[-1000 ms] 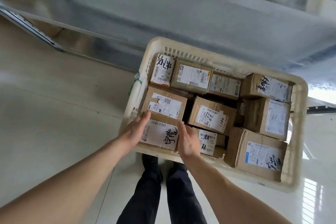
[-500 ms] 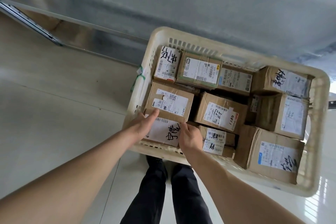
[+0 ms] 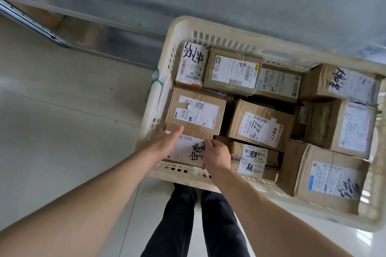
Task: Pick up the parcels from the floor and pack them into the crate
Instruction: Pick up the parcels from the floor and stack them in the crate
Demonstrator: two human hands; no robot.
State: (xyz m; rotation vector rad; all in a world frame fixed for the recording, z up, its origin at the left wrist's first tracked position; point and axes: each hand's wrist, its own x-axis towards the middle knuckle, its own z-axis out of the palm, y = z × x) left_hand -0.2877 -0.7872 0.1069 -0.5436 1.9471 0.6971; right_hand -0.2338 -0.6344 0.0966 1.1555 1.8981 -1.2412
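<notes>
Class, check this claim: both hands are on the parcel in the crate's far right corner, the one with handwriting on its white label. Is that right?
Not quite. The head view shows both the left hand and the right hand on the handwritten-label parcel in the near left corner of the crate, against the near wall, not the far right corner. The rest holds: its white label does bear handwriting.

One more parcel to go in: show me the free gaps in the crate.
Little room in the crate. A dark gap lies between the QR-label box and the "1100" box; another right of that box. The near-left corner is crowded: both hands, left hand and right hand, are on a parcel.
</notes>
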